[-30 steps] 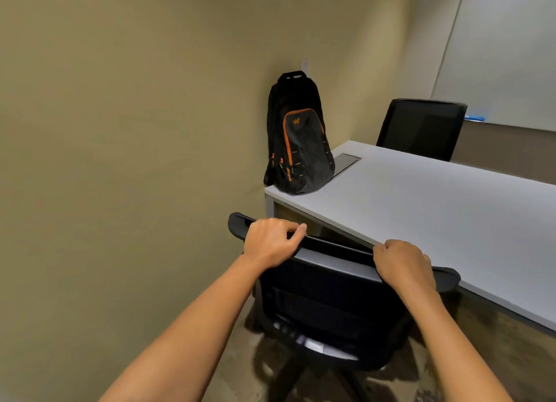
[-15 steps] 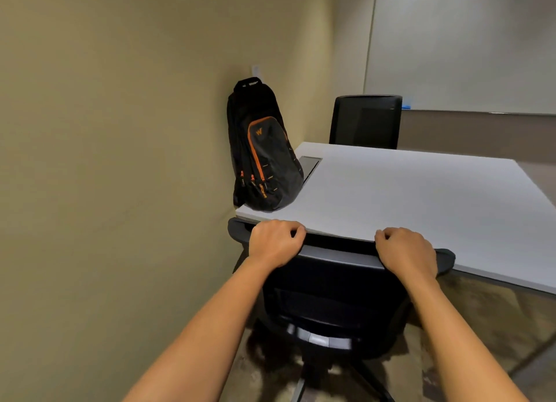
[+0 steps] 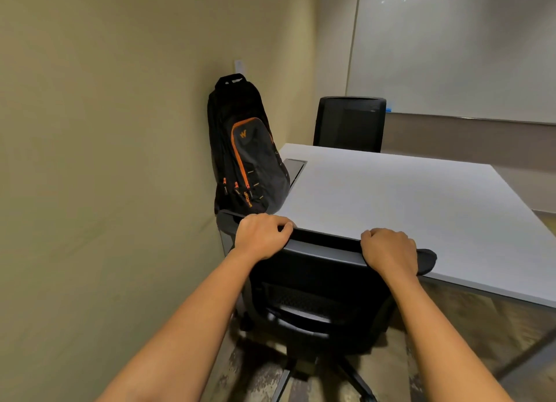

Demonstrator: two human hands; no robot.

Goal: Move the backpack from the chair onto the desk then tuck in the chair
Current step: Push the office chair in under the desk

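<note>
A black backpack with orange trim stands upright on the left corner of the white desk, leaning against the wall. The black office chair stands at the desk's near edge, its backrest top against the desktop rim and its seat hidden under the desk. My left hand grips the left part of the backrest top. My right hand grips the right part of it.
A second black chair stands at the far side of the desk. A beige wall runs close along the left. A grey cable hatch sits in the desktop beside the backpack. A whiteboard covers the far wall.
The chair has rolled forward under the desk with both hands on its backrest. My view has swung and moved closer to the desk.
</note>
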